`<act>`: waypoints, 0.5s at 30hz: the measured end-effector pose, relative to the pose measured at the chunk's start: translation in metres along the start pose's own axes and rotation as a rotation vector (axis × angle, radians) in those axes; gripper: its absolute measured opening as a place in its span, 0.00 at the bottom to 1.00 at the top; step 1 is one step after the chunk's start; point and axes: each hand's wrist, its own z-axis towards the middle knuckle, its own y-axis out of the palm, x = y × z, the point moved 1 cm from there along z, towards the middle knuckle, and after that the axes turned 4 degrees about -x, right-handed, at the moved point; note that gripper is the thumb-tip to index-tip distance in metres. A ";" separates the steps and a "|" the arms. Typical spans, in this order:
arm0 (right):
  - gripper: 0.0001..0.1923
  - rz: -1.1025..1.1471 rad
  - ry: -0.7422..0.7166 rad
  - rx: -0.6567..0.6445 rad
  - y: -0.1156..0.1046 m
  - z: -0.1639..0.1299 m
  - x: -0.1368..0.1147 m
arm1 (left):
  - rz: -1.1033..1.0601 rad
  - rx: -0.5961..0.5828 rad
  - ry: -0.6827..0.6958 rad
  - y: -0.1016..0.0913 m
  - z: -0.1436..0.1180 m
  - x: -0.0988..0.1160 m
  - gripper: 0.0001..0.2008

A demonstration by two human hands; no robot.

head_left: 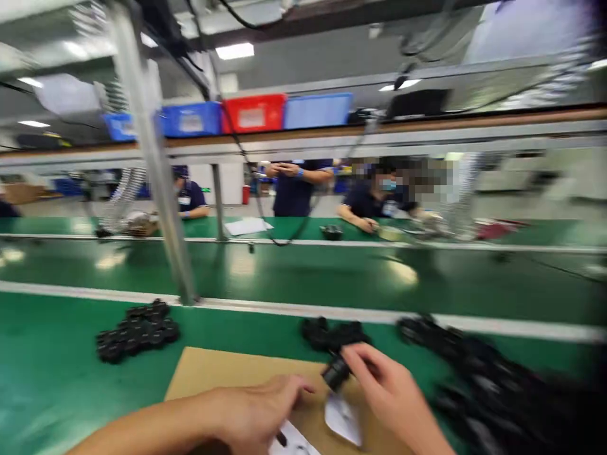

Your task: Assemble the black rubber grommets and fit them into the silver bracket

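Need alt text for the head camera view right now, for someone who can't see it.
Blurred view: the right hand pinches a small black part above a brown cardboard sheet on a green workbench, while the left hand rests on the sheet beside white slips. Piles of black parts lie around; other workers sit beyond the conveyor belt.

1 head-worn camera looks forward and slightly down across the green worktop (57, 379), close above both hands at the bottom edge, with the conveyor and seated workers far beyond them.
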 end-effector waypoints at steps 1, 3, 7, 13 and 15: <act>0.29 0.021 0.072 0.010 -0.011 -0.008 0.003 | 0.098 -0.032 -0.010 0.003 -0.001 -0.001 0.48; 0.32 0.088 0.168 0.025 -0.021 -0.013 0.006 | 0.142 -0.049 -0.062 0.005 -0.001 -0.004 0.48; 0.29 0.126 0.205 0.039 -0.021 -0.007 0.008 | 0.080 -0.019 -0.058 0.012 0.006 -0.016 0.43; 0.20 0.143 0.121 -0.061 -0.019 -0.014 -0.002 | -0.059 0.051 0.012 0.013 0.016 -0.035 0.41; 0.17 0.093 0.041 -0.113 -0.018 -0.017 -0.010 | -0.073 0.045 0.034 0.010 0.016 -0.032 0.40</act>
